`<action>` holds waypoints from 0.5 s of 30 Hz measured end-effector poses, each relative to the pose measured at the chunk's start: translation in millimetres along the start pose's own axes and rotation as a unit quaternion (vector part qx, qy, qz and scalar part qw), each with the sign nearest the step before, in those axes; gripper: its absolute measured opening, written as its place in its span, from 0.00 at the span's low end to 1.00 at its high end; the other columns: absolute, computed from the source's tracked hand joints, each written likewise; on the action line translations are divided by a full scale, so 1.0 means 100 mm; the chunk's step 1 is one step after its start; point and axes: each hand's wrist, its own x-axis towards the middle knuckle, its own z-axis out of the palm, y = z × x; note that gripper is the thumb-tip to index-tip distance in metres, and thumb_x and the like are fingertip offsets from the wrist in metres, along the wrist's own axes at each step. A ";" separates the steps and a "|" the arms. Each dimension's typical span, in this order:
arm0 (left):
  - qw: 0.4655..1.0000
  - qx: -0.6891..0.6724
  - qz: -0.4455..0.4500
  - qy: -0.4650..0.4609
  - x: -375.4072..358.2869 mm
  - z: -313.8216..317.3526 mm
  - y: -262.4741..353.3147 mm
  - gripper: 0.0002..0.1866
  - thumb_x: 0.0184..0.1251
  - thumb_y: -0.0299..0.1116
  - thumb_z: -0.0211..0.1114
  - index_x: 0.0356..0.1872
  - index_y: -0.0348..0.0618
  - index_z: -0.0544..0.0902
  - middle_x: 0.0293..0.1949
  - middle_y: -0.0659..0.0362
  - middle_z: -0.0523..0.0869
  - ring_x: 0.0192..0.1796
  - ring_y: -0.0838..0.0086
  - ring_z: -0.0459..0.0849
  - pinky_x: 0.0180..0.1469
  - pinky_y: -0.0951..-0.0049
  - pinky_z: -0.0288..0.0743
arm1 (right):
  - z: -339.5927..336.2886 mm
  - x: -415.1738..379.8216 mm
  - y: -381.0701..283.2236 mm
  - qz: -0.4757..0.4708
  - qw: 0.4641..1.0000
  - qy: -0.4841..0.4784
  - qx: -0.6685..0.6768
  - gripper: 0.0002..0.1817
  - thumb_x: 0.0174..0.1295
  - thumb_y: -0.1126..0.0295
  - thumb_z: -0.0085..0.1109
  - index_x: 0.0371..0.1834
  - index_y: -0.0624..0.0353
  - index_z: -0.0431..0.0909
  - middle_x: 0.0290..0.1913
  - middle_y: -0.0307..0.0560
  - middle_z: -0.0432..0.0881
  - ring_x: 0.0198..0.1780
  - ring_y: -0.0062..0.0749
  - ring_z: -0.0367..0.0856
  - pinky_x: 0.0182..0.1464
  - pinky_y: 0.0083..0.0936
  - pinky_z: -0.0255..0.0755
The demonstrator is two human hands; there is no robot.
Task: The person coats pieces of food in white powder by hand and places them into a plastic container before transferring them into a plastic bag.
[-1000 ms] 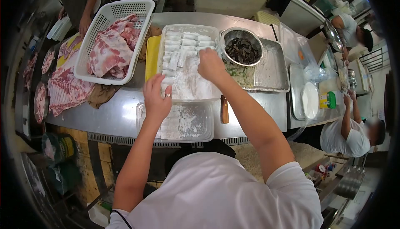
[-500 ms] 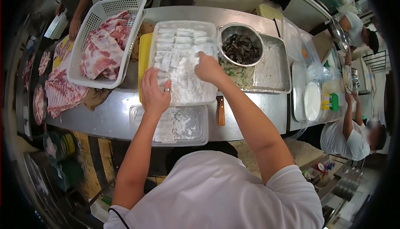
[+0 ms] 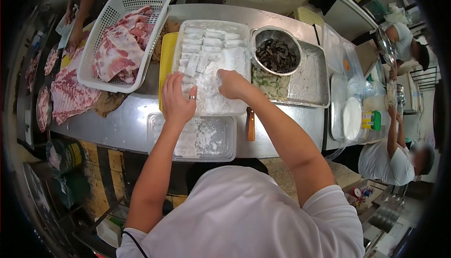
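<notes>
A white plastic container (image 3: 246,33) holds rows of white, powder-dusted rolls (image 3: 212,42) at its far side, with loose white powder (image 3: 210,96) nearer me. My left hand (image 3: 179,99), a ring on one finger, lies with fingers stretched out over the container's left edge. Within the powder, at the right side, is my right hand (image 3: 233,84); its fingers are curled together, and anything they hold is hidden. Close to my body stands a second clear container (image 3: 234,138), also with powdered pieces in it. A knife's wooden handle (image 3: 251,125) lies to the right.
A strainer bowl (image 3: 300,46) of dark pieces sits over a metal tray (image 3: 325,82). To the left stand a white basket (image 3: 84,72) of raw meat (image 3: 119,53) and a rib slab (image 3: 70,96). Another person's hand (image 3: 76,35) is at far left; a co-worker (image 3: 387,161) stands right.
My right hand has moved slightly nearer me through the powder, and powder now lies heaped beyond it. My left hand stays at the container's left edge. The whole view has shifted a little.
</notes>
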 end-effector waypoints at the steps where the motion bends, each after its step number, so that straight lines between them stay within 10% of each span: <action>1: 1.000 0.002 0.000 0.000 0.00 0.00 0.01 0.31 0.72 0.41 0.70 0.70 0.36 0.76 0.72 0.44 0.77 0.77 0.44 0.69 0.79 0.48 0.61 | -0.06 -0.05 -0.04 0.003 1.000 0.005 0.002 0.24 0.56 0.73 0.65 0.57 0.70 0.81 0.51 0.72 0.87 0.55 0.63 0.88 0.59 0.44 0.82; 6: 1.000 0.006 -0.004 -0.003 0.00 -0.01 0.01 0.30 0.72 0.41 0.70 0.70 0.36 0.76 0.71 0.44 0.78 0.77 0.43 0.69 0.79 0.47 0.61 | -0.20 -0.24 -0.07 -0.096 0.995 0.013 0.008 0.24 0.58 0.74 0.63 0.60 0.70 0.79 0.52 0.73 0.86 0.58 0.63 0.86 0.59 0.46 0.81; 9: 1.000 0.008 -0.009 -0.003 0.00 0.00 0.00 0.30 0.70 0.42 0.70 0.68 0.37 0.77 0.71 0.48 0.78 0.78 0.47 0.68 0.80 0.50 0.60 | -0.26 -0.31 -0.12 -0.063 0.994 -0.085 0.010 0.23 0.62 0.72 0.61 0.60 0.72 0.79 0.54 0.75 0.86 0.59 0.62 0.86 0.59 0.46 0.81; 15: 1.000 0.006 -0.010 -0.002 0.00 0.02 -0.01 0.30 0.70 0.42 0.71 0.68 0.37 0.77 0.71 0.48 0.78 0.79 0.48 0.67 0.80 0.50 0.60 | 0.19 0.07 -0.01 0.101 0.995 0.016 0.022 0.24 0.61 0.63 0.67 0.55 0.70 0.82 0.55 0.72 0.87 0.59 0.57 0.88 0.61 0.43 0.81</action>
